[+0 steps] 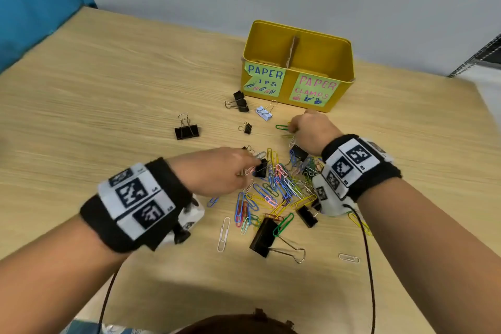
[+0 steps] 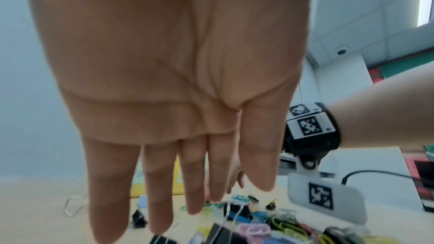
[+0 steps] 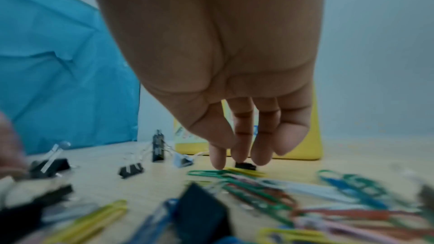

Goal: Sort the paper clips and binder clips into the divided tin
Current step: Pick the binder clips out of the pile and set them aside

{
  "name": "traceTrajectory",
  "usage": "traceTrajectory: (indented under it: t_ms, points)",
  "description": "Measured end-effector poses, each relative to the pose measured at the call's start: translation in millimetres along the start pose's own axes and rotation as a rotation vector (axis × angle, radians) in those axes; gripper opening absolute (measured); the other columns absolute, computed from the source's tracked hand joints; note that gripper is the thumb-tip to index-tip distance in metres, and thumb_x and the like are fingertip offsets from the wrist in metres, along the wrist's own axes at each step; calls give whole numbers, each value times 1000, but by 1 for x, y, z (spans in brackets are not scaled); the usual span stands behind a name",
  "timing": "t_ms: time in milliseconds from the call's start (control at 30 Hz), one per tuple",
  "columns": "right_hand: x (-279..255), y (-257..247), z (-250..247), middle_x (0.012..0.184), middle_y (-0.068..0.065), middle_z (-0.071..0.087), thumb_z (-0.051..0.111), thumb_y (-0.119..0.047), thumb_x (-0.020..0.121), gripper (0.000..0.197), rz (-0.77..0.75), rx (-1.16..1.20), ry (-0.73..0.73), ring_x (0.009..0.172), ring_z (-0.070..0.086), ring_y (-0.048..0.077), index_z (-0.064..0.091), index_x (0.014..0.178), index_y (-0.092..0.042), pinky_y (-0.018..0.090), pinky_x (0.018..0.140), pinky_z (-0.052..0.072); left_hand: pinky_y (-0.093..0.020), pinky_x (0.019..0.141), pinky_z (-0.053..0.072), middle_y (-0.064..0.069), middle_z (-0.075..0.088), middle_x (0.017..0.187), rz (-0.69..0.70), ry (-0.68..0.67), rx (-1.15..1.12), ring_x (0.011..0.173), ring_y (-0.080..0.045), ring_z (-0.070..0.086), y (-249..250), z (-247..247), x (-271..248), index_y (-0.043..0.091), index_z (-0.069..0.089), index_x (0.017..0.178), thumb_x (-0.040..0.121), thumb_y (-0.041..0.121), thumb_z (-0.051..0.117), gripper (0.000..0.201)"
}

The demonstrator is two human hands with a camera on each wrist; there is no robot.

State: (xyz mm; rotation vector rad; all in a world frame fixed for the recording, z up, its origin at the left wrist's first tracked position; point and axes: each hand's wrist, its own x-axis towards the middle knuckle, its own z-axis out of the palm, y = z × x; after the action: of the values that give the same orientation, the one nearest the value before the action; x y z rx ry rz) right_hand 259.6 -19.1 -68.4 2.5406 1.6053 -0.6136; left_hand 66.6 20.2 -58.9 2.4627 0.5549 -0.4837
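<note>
Left hand [image 2: 164,81] flat above paper clips [image 1: 273,184]; right hand [image 3: 225,73], fingers straight, touching them.

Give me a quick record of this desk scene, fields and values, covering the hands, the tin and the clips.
Left hand: open, fingers straight, reaching over the clip pile
Right hand: fingers pointing down at a green paper clip; grip unclear
Tin: yellow, divided, labelled PAPER CLIPS on the left and PAPER CLAMPS on the right
Tin contents: none visible
Loose binder clips: one large black, one pale blue
Surface: wooden table
</note>
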Motion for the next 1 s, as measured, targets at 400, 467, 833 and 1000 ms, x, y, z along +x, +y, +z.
traceTrajectory:
  t_ms: [400, 467, 833, 1000]
  points:
    - [6, 29, 0, 135, 15, 48, 36, -1, 90, 46, 61, 128, 42, 126, 44, 34, 52, 131, -15, 40, 108, 37, -46, 120, 14, -7, 0, 159, -183, 102, 166, 146, -29, 4, -6, -21, 57, 15, 6, 148, 95, 25, 40, 64]
    - [10, 27, 3, 139, 17, 42, 34, -3, 91, 51, 76, 97, 4, 128, 41, 37, 41, 139, -17, 43, 109, 36, -43, 120, 15, -8, 3, 159, -114, 113, 100, 147, -27, 6, 5, -19, 70, 13, 8, 148, 95, 22, 40, 63]
    - [1, 42, -2, 133, 11, 55, 34, 6, 86, 51, 43, 207, 22, 122, 51, 26, 60, 124, -16, 25, 96, 40, -44, 106, 38, -16, 37, 146, -15, -51, 200, 128, -32, 43, 25, -15, 108, 4, 33, 139, 96, 24, 36, 48]
    - [-11, 45, 3, 134, 14, 45, 33, 10, 84, 67, -115, 140, -93, 128, 44, 29, 47, 135, -31, 29, 108, 33, -29, 117, 16, -14, 18, 156, 23, -83, 194, 144, -23, 20, -2, 4, 58, 2, 21, 146, 99, 29, 32, 55]
